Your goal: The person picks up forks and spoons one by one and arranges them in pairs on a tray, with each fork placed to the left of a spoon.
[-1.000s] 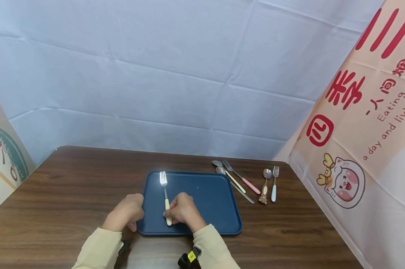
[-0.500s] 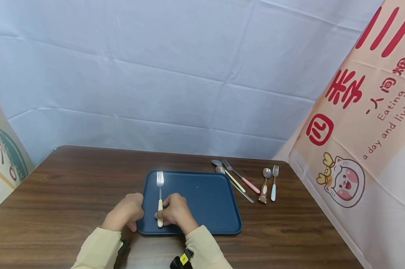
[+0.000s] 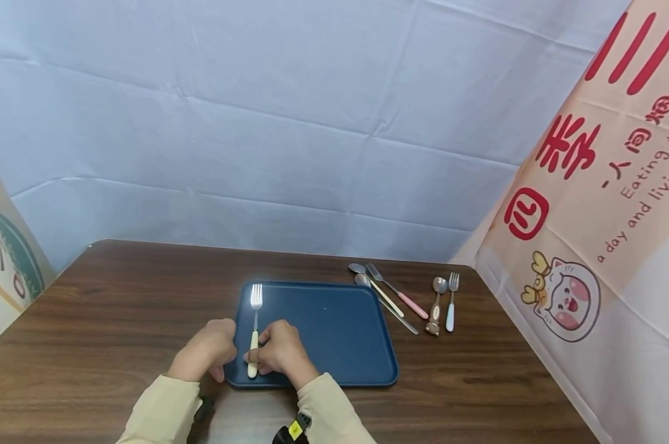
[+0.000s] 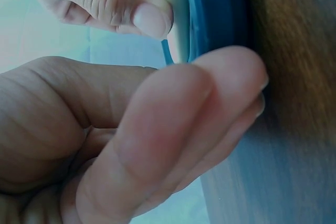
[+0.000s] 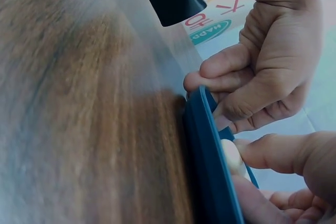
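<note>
Head: the right hand (image 3: 281,351) pinches the cream-handled fork (image 3: 254,338) over the tray (image 3: 334,333) on its nine o'clock side, tines toward twelve; the left hand (image 3: 208,348) seems to pinch the tray's edge at eight o'clock. A light, low grip and a steadied tray should help line the fork up with that edge. Left wrist: the left fingers block part of the tray; the tines are out of view. Right wrist: only the handle's end shows, near four o'clock; whether it touches the tray's floor is unclear.

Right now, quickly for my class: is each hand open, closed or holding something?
Left hand: holding the blue tray by its left edge.
Right hand: pinching the fork by its cream handle.
</note>
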`<act>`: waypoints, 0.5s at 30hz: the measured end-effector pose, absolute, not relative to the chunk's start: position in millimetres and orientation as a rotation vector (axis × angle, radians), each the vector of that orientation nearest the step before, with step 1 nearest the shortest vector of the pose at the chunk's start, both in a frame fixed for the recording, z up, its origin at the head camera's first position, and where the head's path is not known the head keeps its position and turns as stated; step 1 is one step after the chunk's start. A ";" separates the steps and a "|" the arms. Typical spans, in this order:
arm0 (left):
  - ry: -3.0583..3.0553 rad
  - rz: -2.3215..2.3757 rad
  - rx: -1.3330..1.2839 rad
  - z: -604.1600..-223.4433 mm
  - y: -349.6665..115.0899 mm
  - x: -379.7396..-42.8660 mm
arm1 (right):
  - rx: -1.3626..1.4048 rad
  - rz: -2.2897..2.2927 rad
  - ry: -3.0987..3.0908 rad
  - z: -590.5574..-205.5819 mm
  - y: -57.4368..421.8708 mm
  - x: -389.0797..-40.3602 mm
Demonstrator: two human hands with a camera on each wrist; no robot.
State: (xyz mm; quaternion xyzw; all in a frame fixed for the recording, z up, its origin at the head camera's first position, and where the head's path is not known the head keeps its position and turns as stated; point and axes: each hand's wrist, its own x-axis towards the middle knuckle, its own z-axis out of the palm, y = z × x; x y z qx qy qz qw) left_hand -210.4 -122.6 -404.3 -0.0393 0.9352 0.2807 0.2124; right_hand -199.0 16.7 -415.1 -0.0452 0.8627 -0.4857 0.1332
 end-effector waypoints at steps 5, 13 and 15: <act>2.601 0.780 -0.081 -401.0 -123.5 -206.5 | -0.124 -1.403 2.499 -414.9 13.4 -198.0; 2.617 0.786 -0.057 -391.2 -121.5 -199.6 | -0.110 -1.395 2.509 -415.5 10.5 -198.5; 2.611 0.786 -0.070 -391.7 -121.2 -201.0 | -0.109 -1.395 2.514 -416.3 10.3 -198.9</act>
